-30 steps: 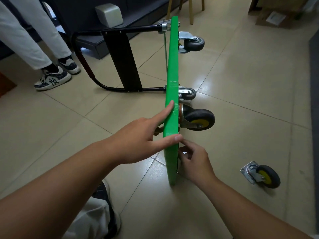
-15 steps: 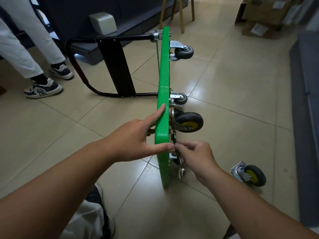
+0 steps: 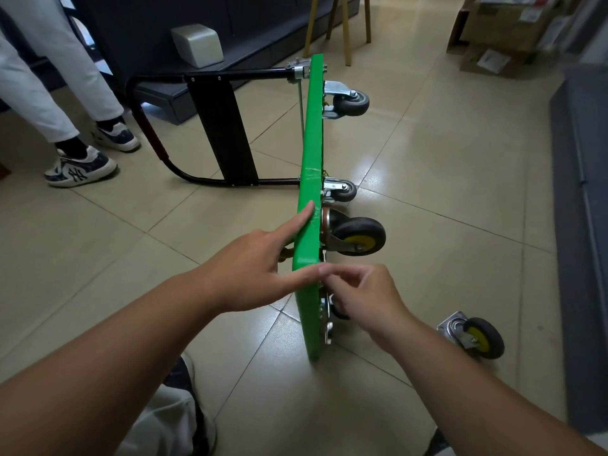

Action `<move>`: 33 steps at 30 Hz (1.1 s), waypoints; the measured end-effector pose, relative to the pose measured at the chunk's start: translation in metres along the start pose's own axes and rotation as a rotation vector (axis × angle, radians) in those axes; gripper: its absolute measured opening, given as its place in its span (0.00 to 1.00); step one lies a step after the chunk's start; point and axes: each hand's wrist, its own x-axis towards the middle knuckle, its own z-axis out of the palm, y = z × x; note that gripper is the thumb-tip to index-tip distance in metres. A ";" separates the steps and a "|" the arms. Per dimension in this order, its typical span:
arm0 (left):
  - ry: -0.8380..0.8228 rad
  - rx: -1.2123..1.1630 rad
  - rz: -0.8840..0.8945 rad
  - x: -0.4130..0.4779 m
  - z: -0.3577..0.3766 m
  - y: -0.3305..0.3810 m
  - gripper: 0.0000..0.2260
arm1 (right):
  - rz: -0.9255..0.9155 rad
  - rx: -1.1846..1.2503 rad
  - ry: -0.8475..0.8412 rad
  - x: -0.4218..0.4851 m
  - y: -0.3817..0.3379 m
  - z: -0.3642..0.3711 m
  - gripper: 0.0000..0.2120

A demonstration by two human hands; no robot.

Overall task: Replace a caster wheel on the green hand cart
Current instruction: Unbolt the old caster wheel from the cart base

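The green flat-decked hand cart (image 3: 311, 153) stood on its long edge on the beige tiled floor (image 3: 444, 176), with its folded black tubular handle (image 3: 227, 126) to the far left. The left hand (image 3: 250, 274) steadied the upper edge, forefinger and thumb laid straight on it and the other fingers hidden behind the deck. The right hand (image 3: 368, 297) was curled at the underside, fingertips bunched just beside the left thumb; I could not tell whether they pinched a fastener. A black caster with a yellow hub (image 3: 360, 236) sat mounted just beyond, and two small grey casters (image 3: 350, 102) remained farther along. A matching loose black-and-yellow caster (image 3: 477, 337) lay on the floor to the near right. The job looked midway: fastening probably remained at the near corner.
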 end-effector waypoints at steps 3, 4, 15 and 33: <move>0.016 -0.008 -0.003 0.001 0.001 -0.001 0.44 | -0.104 -0.125 0.063 0.000 0.030 0.008 0.13; 0.014 -0.007 -0.004 0.001 0.001 0.000 0.44 | -0.145 -0.216 0.096 0.001 0.039 0.009 0.14; 0.056 -0.073 0.016 0.004 0.003 -0.008 0.46 | -0.217 -0.322 0.157 0.014 0.058 0.015 0.17; 0.066 -0.204 -0.008 -0.001 0.002 0.002 0.47 | 0.176 0.033 0.114 -0.011 -0.014 0.000 0.07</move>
